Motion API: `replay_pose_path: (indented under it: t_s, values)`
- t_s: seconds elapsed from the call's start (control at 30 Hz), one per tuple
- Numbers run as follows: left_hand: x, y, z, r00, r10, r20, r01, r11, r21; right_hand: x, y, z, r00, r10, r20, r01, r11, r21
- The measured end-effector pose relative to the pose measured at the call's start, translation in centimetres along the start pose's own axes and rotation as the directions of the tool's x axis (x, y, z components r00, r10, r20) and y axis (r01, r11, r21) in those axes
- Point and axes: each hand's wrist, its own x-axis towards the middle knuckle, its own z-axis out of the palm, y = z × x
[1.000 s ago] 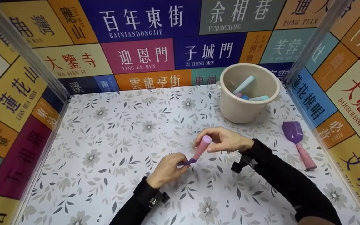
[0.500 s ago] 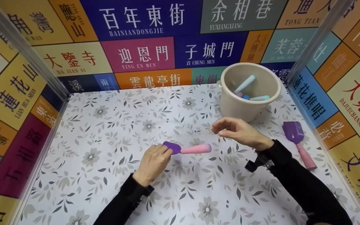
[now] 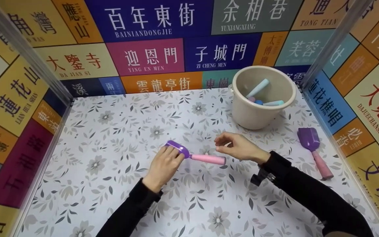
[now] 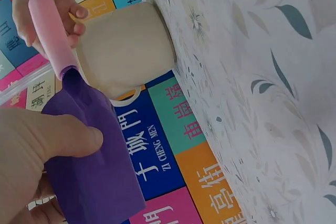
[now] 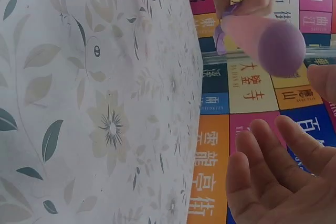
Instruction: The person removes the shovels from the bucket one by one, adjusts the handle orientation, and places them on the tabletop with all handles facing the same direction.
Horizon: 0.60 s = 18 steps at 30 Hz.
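Scoop [image 3: 195, 157] pinched, handle [image 3: 210, 159] toward three o'clock
The left hand [image 3: 164, 165] clamps its blade [image 4: 100, 174] above the desk [image 3: 120, 148]; the right hand [image 3: 239, 147], empty, fingers loose, hovers beside the handle. Firm thumb pressure should prevent twisting.

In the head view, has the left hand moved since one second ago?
Yes. Judged against the bucket, the left hand has shifted to the left and slightly forward.

Left-hand fingers [image 3: 172, 154] cover part of the purple scoop blade [image 3: 181, 149]. The bucket's near rim [image 3: 258, 107] partly hides a blue object [image 3: 259, 102]. The near edge crops the left sleeve [image 3: 128, 209].
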Motion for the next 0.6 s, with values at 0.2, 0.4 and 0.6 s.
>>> replay_pose_path:
  t_s: [0.2, 0.4, 0.6]
  values:
    - [0.6, 1.1, 0.4, 0.999, 0.038, 0.027, -0.039, 0.998, 0.042, 0.9, -0.2, 1.8, 0.996, -0.025, 0.084, 0.033, 0.995, -0.096]
    - [0.8, 1.9, 0.4, 0.996, 0.068, 0.062, -0.073, 0.994, 0.076, 1.2, 0.0, 3.3, 0.983, -0.007, 0.182, 0.028, 0.993, -0.117]
    - [0.8, 2.3, 0.5, 0.992, 0.094, 0.081, -0.1, 0.992, 0.082, 1.2, 0.4, 4.4, 0.978, 0.021, 0.21, -0.002, 0.996, -0.09]
